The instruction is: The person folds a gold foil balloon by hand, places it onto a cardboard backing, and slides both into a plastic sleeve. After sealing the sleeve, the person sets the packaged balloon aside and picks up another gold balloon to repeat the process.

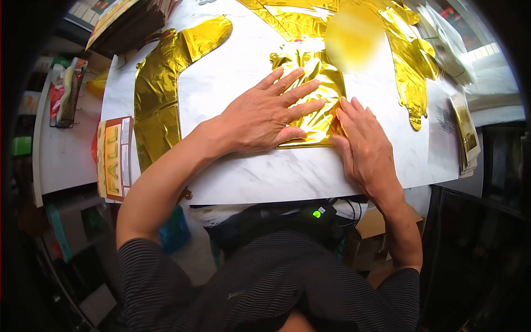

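A flat, creased gold foil balloon [323,88] lies on the white marbled table in front of me. My left hand [274,110] presses on it palm down, fingers spread. At the sheet's right edge is my right hand [362,135], its fingers stretched out along the foil and the thumb held apart. The fingertips touch the edge; whether any foil is pinched beneath them is hidden. More gold foil [293,19] spreads beyond my hands, partly covered by a blurred patch. Another flat, bent gold foil piece [157,83] lies to the left.
On the table's [249,185] left edge stands a printed package [115,157] reading "FALL". A stack of packages [130,22] rises at the back left. Further gold foil [409,72] and a small stack of cards [466,133] lie at right. A cardboard box [370,235] sits below.
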A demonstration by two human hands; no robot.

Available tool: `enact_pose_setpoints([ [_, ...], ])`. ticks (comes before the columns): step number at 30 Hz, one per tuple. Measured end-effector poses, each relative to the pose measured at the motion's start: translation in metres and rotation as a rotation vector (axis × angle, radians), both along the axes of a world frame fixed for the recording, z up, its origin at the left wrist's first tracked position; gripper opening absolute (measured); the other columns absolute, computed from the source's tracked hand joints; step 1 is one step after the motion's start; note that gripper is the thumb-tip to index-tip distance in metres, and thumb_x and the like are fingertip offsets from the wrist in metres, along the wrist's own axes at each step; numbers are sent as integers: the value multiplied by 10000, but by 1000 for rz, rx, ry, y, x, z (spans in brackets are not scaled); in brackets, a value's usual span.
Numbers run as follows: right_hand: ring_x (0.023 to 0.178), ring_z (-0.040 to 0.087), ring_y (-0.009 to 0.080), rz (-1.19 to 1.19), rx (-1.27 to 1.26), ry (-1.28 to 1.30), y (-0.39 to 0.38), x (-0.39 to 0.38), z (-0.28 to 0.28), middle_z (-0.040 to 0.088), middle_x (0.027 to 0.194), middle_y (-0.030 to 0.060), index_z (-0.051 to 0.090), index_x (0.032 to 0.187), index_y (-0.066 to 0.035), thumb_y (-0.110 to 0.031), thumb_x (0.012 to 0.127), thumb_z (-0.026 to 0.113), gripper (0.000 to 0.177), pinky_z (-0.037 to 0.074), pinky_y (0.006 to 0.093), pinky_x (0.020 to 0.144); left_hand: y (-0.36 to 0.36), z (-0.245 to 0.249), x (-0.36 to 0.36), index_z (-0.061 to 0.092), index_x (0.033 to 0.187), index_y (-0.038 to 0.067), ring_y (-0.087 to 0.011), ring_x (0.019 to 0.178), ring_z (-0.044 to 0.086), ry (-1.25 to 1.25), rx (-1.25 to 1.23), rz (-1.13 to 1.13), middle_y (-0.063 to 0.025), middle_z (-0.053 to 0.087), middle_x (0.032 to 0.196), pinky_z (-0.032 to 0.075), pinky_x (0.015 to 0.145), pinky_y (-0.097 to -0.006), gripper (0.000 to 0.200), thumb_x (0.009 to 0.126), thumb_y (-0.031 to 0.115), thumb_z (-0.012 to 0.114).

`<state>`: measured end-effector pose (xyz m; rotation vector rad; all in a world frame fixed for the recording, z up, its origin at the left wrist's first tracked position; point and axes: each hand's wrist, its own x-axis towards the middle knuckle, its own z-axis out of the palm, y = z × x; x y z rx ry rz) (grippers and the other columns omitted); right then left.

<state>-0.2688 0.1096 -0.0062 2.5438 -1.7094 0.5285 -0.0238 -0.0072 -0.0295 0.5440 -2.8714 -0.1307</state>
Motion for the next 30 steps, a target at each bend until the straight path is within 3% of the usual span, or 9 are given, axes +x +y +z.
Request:
enact_pose_setpoints([
  [1,1353,570,383,-3,-3,1,-4,2,4,602,1445,214,597,1383,17,-142,945,709,479,463,487,1128,0,0,-1,457,1583,183,-345,1577,256,-4,-6,1,-105,351,1686,175,1303,-502,612,1070,515,476],
  [3,1061,717,340,-175,33,-222,-16,8,13,740,1172,176,679,1271,-2,-148,953,719,352,563,426,906,-1,0,-1,459,1582,182,-347,1578,253,-8,-16,2,-105,350,1686,170,1305,-501,610,1072,516,472],
  [4,1061,717,340,-175,31,-222,-24,7,15,740,1172,176,679,1271,-2,-148,953,719,352,563,426,906,-1,0,-1,457,1583,182,-349,1578,252,-12,-18,2,-104,348,1688,170,1305,-500,610,1073,517,469],
  [7,680,707,213,-453,228,-338,-64,-3,14,754,824,113,729,1110,37,-278,903,806,385,545,350,666,-1,-1,0,455,1584,182,-350,1577,251,-15,-23,0,-102,343,1690,170,1305,-500,611,1075,518,465],
  [11,629,565,71,-415,502,-586,-105,-22,9,677,725,14,760,966,50,-337,905,807,394,429,251,575,-1,0,0,453,1586,181,-351,1576,252,-11,-23,-3,-102,332,1695,172,1303,-503,612,1075,518,465],
  [15,597,497,58,-386,609,-626,-117,-31,6,648,704,-14,777,900,2,-349,904,811,352,356,254,534,-1,0,0,454,1585,174,-353,1577,249,-13,-11,-5,-102,325,1698,174,1301,-505,612,1076,514,464],
  [17,500,451,68,-409,674,-687,-118,-32,8,604,612,-14,714,715,-56,-365,865,826,361,340,271,483,-1,0,-1,456,1584,167,-355,1578,244,-22,-30,-1,-100,316,1702,171,1301,-506,613,1077,511,462],
  [23,453,369,26,-406,789,-870,-118,-28,15,534,579,-65,657,688,-116,-378,888,832,374,243,241,434,-1,-1,0,458,1582,160,-350,1581,237,-10,-29,-7,-101,303,1708,166,1303,-502,610,1080,505,457],
  [30,421,373,22,-367,906,-763,-119,-32,18,531,557,-66,648,666,-127,-356,878,853,373,229,224,393,-1,1,-1,427,1602,155,-345,1586,227,-41,-29,-5,-101,300,1710,153,1307,-497,644,1075,525,449],
])
